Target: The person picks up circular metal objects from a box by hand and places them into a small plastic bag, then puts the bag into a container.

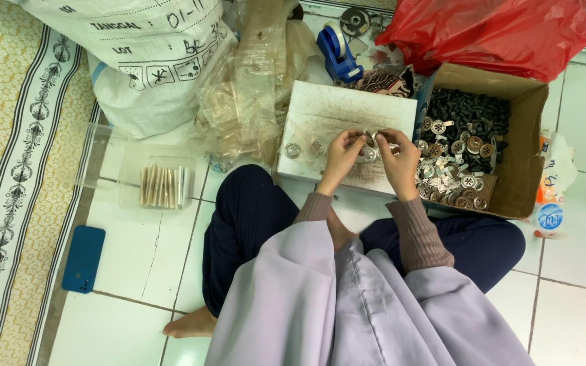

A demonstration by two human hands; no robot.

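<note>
1. Left hand [341, 152] and right hand [399, 159] meet over a white box lid [337, 112], fingers of both pinching a small round metal part [369, 153] between them (exact grip too small to tell).
2. Two similar round parts [304, 149] lie on the lid, just left of the left hand.
3. Cardboard box [525, 159] to the right holds dark pieces and silvery round parts.
4. Clear tray [127, 179] with pale sticks sits well left; blue phone [83, 258] on the floor below it.
5. Blue tape dispenser [337, 51] and red plastic bag [496, 30] lie beyond.
</note>
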